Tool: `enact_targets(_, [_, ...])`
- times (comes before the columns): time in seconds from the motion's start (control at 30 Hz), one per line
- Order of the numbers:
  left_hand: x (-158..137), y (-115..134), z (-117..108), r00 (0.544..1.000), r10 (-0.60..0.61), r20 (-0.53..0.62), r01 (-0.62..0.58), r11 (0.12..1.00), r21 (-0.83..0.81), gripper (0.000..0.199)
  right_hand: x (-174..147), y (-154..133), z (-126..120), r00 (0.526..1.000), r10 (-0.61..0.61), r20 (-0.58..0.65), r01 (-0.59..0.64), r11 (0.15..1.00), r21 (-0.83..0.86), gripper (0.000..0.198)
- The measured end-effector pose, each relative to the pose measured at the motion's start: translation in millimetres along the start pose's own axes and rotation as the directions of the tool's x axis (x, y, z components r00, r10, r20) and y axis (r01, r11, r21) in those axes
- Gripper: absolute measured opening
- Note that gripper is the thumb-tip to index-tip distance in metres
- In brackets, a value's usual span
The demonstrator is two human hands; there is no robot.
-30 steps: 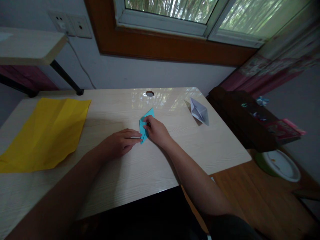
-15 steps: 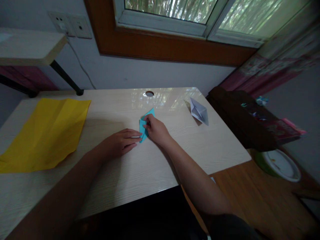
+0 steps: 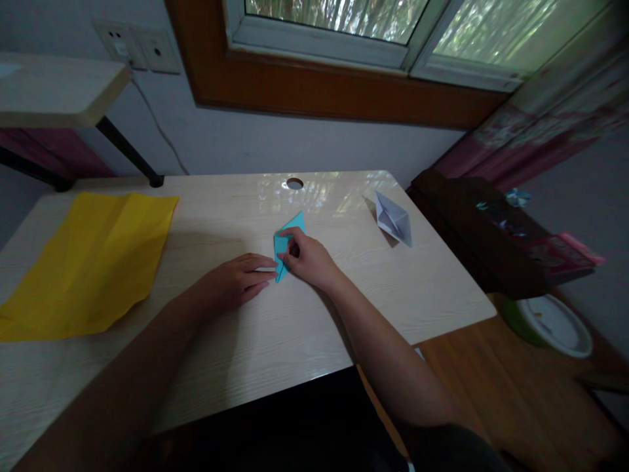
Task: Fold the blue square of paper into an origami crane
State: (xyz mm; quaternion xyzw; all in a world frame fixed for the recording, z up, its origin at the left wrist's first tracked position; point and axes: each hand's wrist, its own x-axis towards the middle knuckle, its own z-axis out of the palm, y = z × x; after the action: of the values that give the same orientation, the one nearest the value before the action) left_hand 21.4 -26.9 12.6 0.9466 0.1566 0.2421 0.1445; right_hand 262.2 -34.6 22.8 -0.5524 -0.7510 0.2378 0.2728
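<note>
A small piece of folded light-blue paper (image 3: 280, 244) lies on the pale desk, its pointed tip aimed at the window side. My left hand (image 3: 233, 280) rests flat to the left of it, fingers stretched out, with the fingertips touching the paper's lower left edge. From the right, my right hand (image 3: 313, 261) bends over the paper, thumb and index finger pinched at its surface. That hand covers part of the paper's right side, so some of the folds are hidden.
A creased yellow sheet (image 3: 98, 262) lies on the desk's left side. To the right stands a folded white paper boat (image 3: 394, 219), close to the desk's right edge. A raised shelf (image 3: 63, 92) on black legs occupies the back left. The desk has a round cable hole (image 3: 295, 184).
My right thumb and fingers have shifted slightly on the blue paper, with the index finger reaching a little farther apart from the thumb. My left hand stays nearly still.
</note>
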Motion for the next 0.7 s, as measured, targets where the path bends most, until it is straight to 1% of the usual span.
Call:
enact_targets(0.23, [-0.9, -1.2, -0.4, 1.000, 0.007, 0.019, -0.007, 1.000, -0.004, 0.032, 0.7, 0.5, 0.4, 1.000, 0.004, 0.022, -0.004, 1.000, 0.023, 0.038])
enact_targets(0.43, [0.0, -0.1, -1.5, 1.000, 0.016, 0.013, -0.016, 1.000, 0.002, 0.034, 0.8, -0.1, 0.8, 1.000, -0.003, 0.022, 0.003, 1.000, 0.015, 0.035])
enact_targets(0.7, [0.8, 3.7, -4.3, 0.999, 0.019, 0.037, -0.020, 0.999, 0.046, 0.030, 0.3, 1.7, 1.6, 0.999, -0.014, 0.029, 0.014, 1.000, -0.010, 0.033])
